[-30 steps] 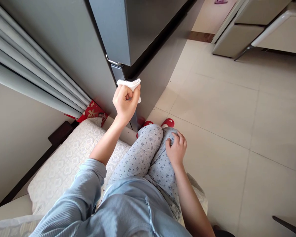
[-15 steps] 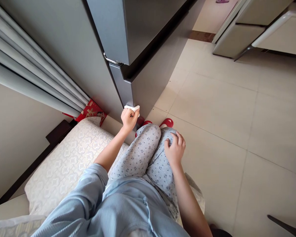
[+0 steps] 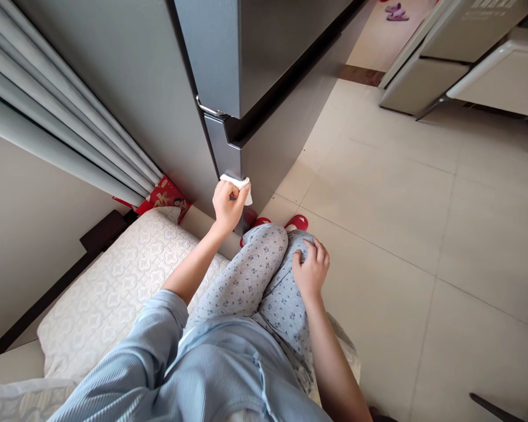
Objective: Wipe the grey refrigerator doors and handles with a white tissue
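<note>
Left-hand fingers (image 3: pixel 222 196) pinched tight on a crumpled white cloth (image 3: pixel 237 189), held against the lower door corner of a dark grey refrigerator (image 3: pixel 268 140). Right-hand fingers (image 3: pixel 314 258) loosely spread on patterned pyjama trousers (image 3: pixel 281 299). Red slippers (image 3: pixel 297 222) placed just beyond, on beige floor tiles (image 3: pixel 369 205).

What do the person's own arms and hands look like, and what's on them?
The left arm wears a pale blue ribbed long sleeve, turned back near the elbow. The right arm shows no sleeve in view. The left hand and right hand wear no gloves.
</note>
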A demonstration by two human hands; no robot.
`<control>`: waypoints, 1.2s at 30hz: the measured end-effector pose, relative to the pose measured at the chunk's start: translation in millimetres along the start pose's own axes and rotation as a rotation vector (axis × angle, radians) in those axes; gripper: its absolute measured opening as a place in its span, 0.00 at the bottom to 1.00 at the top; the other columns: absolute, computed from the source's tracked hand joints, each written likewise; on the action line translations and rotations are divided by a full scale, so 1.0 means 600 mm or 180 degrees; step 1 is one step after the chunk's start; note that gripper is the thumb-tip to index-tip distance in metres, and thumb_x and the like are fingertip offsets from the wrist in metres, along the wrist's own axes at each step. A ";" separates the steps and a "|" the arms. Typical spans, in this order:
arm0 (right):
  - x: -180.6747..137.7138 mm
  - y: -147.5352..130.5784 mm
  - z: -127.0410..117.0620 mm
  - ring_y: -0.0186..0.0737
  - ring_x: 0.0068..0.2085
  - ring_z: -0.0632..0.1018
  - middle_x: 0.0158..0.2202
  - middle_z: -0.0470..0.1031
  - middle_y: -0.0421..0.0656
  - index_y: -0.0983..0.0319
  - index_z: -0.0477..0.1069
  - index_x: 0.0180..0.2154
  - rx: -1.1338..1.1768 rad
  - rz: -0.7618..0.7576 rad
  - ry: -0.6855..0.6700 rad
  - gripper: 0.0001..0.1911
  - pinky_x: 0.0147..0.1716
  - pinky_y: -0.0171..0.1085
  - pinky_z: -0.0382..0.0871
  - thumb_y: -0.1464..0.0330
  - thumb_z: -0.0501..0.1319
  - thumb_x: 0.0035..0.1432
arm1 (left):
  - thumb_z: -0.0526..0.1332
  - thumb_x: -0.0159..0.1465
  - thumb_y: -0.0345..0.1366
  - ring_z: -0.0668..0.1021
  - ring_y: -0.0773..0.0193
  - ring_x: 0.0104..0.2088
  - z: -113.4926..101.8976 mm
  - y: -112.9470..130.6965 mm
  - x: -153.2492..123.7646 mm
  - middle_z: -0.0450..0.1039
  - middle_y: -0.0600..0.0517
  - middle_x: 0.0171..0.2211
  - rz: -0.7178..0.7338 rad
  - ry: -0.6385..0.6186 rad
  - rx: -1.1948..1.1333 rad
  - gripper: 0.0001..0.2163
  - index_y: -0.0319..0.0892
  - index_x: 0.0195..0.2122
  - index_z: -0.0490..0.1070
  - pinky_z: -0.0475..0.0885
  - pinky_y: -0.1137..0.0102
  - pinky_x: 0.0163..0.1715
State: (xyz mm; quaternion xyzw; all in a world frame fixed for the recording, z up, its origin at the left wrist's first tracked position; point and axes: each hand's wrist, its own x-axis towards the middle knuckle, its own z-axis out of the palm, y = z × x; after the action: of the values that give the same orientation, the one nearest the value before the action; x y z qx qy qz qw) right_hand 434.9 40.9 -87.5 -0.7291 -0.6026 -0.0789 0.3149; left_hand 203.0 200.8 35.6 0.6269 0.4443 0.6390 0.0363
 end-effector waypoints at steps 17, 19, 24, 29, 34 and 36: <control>-0.006 0.001 0.002 0.57 0.62 0.71 0.61 0.72 0.57 0.67 0.76 0.54 0.0132 0.0172 -0.0155 0.20 0.63 0.57 0.66 0.65 0.57 0.66 | 0.63 0.72 0.45 0.59 0.69 0.25 0.000 0.025 0.060 0.52 0.56 0.22 0.0400 0.0026 -0.0116 0.26 0.42 0.24 0.49 0.57 0.69 0.29; -0.006 0.002 0.003 0.57 0.63 0.71 0.61 0.72 0.57 0.67 0.76 0.54 0.0133 0.0172 -0.0169 0.19 0.63 0.57 0.66 0.65 0.57 0.66 | 0.63 0.72 0.45 0.60 0.69 0.25 0.001 0.009 0.036 0.53 0.56 0.22 0.0322 -0.0026 -0.0064 0.26 0.42 0.24 0.49 0.57 0.69 0.29; -0.004 0.000 0.005 0.56 0.62 0.71 0.61 0.72 0.57 0.66 0.76 0.53 0.0071 0.0156 -0.0168 0.19 0.62 0.56 0.67 0.65 0.57 0.66 | 0.64 0.70 0.48 0.62 0.69 0.25 0.002 -0.040 -0.043 0.55 0.56 0.21 -0.0267 -0.0334 0.0096 0.26 0.42 0.23 0.51 0.57 0.70 0.28; -0.002 -0.003 0.004 0.55 0.62 0.72 0.61 0.72 0.56 0.67 0.76 0.53 0.0051 0.0122 -0.0165 0.18 0.63 0.55 0.67 0.65 0.57 0.66 | 0.68 0.66 0.47 0.63 0.68 0.26 -0.001 -0.085 -0.121 0.57 0.55 0.21 -0.0946 -0.0720 0.0190 0.27 0.42 0.22 0.52 0.58 0.70 0.30; 0.000 -0.001 0.002 0.55 0.62 0.71 0.61 0.72 0.57 0.66 0.75 0.53 0.0141 0.0211 -0.0255 0.19 0.63 0.56 0.66 0.65 0.57 0.66 | 0.68 0.66 0.45 0.65 0.68 0.27 -0.005 -0.100 -0.158 0.60 0.55 0.22 -0.1178 -0.0953 0.0253 0.26 0.41 0.21 0.54 0.59 0.70 0.31; -0.001 0.000 0.003 0.56 0.62 0.71 0.61 0.72 0.57 0.66 0.75 0.53 0.0146 0.0219 -0.0245 0.19 0.63 0.56 0.66 0.65 0.57 0.66 | 0.67 0.67 0.47 0.65 0.68 0.28 -0.003 -0.092 -0.147 0.61 0.54 0.22 -0.1054 -0.0788 0.0305 0.25 0.41 0.21 0.55 0.59 0.70 0.32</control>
State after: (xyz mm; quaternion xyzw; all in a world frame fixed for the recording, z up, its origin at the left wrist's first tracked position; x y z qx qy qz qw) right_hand 434.1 41.4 -88.9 -0.7444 -0.5905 -0.0260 0.3106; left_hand 192.2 180.0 -65.6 0.6201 0.5632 0.5206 0.1652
